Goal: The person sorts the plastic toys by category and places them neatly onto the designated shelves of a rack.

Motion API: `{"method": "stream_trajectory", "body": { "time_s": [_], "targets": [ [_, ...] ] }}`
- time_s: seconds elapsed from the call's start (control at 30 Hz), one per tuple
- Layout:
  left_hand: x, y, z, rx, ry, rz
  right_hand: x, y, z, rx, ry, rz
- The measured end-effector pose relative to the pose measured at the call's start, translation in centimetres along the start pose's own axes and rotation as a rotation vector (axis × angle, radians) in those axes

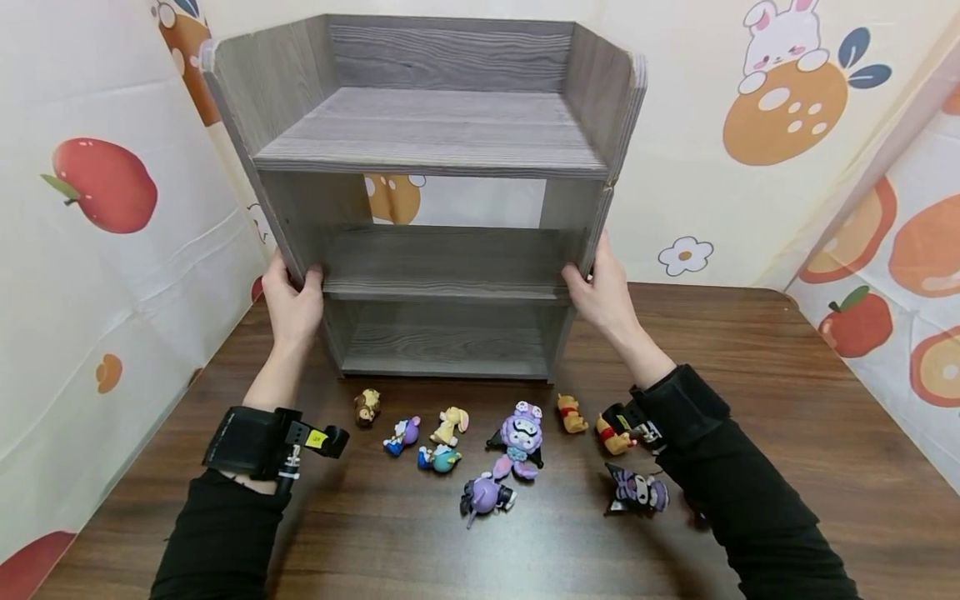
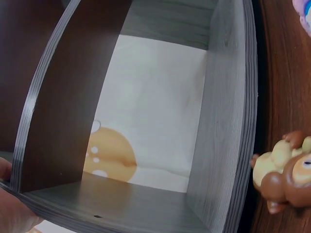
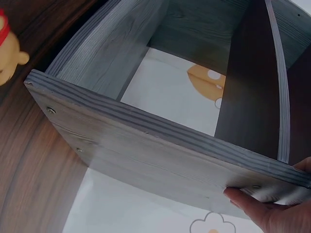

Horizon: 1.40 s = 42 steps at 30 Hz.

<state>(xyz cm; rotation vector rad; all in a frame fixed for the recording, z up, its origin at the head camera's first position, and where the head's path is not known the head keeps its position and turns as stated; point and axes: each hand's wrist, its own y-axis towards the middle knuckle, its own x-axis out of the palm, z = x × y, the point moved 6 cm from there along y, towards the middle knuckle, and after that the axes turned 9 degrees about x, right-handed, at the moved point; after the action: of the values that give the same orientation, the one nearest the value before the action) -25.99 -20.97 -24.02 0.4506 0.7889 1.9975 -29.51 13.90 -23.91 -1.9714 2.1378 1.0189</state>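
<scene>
A grey wood-grain shelf (image 1: 442, 298) with three levels stands upright at the back of the table. My left hand (image 1: 295, 307) grips its left side panel near the middle shelf board, thumb on the front edge. On the opposite panel, my right hand (image 1: 606, 293) holds at about the same height, its thumb also at the front. In the right wrist view, fingers (image 3: 252, 206) lie along the panel's outer face. Only part of the left hand (image 2: 14, 213) shows in the left wrist view, at the panel's edge.
Several small toy figures lie in front of the shelf on the brown table (image 1: 390, 542), among them a purple figure (image 1: 520, 437), a yellow bear (image 1: 572, 414) and a brown-and-cream figure (image 1: 367, 407). A fruit-patterned cloth (image 1: 690, 200) hangs behind.
</scene>
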Motion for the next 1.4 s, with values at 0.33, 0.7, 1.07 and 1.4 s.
{"method": "stream_trajectory", "body": {
  "time_s": [0.33,0.7,1.07,1.4],
  "targets": [
    [1.3,-0.9,-0.2,0.034,0.016,-0.053,-2.0,-0.3,0.9,0.026,-0.007,-0.004],
    [4.0,-2.4,1.8,0.062,-0.048,-0.169,-5.2,-1.3,2.4,0.032,-0.085,0.027],
    [6.7,-3.5,2.4,0.047,-0.128,-0.254,-8.4,-2.5,3.5,0.056,-0.169,0.079],
    [8.6,-4.4,3.8,0.05,-0.144,-0.281,-10.7,-2.9,4.6,0.067,-0.214,0.084]
  ]
}}
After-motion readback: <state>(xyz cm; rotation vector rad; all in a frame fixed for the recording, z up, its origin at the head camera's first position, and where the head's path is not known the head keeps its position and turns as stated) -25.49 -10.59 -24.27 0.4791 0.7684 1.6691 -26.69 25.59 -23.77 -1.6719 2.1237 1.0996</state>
